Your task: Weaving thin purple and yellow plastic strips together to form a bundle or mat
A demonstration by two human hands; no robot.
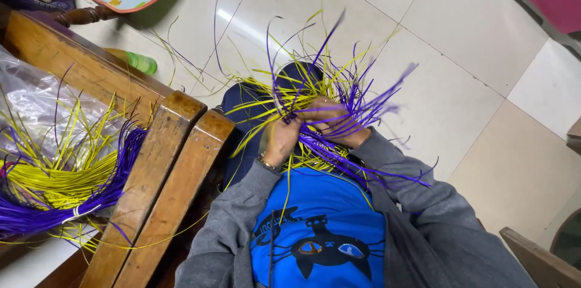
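Gripping blurred purple and yellow strands [315, 91], both hands [305, 130] close together; fingers half hidden.

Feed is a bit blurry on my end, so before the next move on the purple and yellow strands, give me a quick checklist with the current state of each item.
1. Left hand gripping the strand cluster: ok, fingers closed on it.
2. Right hand on the same cluster: ok, closed around purple strands.
3. Loose strand ends under control: not ok, they fan out in every direction, several blurred.
4. Spare strands within sight: ok, a tied bundle of purple and yellow lies on a plastic sheet at the left.
5. Wooden armrests free of strands: not ok, a few yellow strands trail across them.
6. Weave pattern correct: cannot tell, hands and strands hide it.
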